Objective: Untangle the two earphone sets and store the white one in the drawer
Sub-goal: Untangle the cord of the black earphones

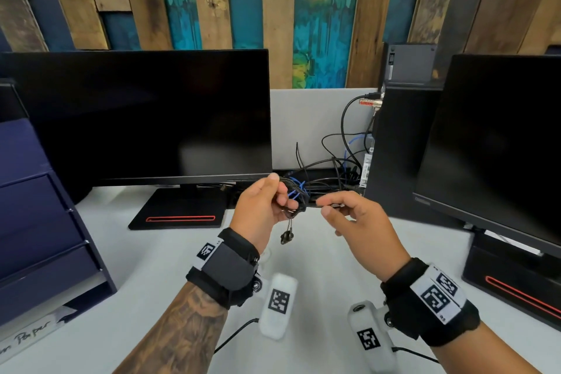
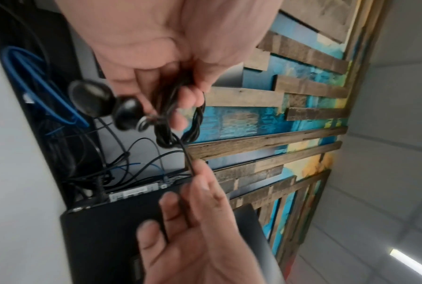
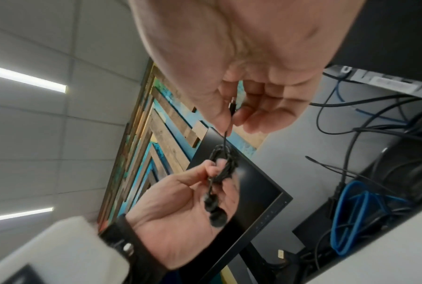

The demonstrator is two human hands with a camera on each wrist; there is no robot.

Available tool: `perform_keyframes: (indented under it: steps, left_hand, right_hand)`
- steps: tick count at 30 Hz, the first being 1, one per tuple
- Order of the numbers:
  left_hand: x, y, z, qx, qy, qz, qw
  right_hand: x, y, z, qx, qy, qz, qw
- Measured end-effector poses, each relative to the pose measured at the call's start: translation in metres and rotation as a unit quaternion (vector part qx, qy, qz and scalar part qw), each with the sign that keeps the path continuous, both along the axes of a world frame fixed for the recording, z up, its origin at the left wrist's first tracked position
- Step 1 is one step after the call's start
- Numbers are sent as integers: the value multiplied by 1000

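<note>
My left hand grips a coiled bundle of black earphone cable above the white desk. Two black earbuds dangle below that hand. My right hand pinches the black plug end between thumb and forefinger, a short stretch of cable running to the coil. The left wrist view shows the coil, the blurred earbuds and the right hand on the cable. In the right wrist view the plug sits between the fingertips, the coil beyond. No white earphones show in any view.
A navy drawer unit stands at the left of the desk. A dark monitor on a black base is behind the hands, and a second monitor is at the right. Black and blue cables lie tangled between them.
</note>
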State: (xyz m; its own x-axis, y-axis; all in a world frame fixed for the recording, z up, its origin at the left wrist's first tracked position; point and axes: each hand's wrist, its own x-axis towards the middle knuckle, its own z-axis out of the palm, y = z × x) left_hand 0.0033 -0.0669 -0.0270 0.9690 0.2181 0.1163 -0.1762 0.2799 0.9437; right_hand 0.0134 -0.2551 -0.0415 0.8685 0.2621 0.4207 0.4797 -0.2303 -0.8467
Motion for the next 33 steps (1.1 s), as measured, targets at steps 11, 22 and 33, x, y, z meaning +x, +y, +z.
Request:
perform_keyframes:
  steps: [11, 22, 33]
  left_hand:
    - [33, -11, -71, 243, 185, -44, 951]
    - [53, -28, -100, 404, 229, -18, 886]
    - [58, -32, -94, 522, 271, -45, 807]
  right_hand:
    - [35, -27, -29, -137, 111, -27, 984]
    - [66, -45, -61, -314, 178, -16, 932]
    - [72, -46, -66, -287, 232, 6, 929]
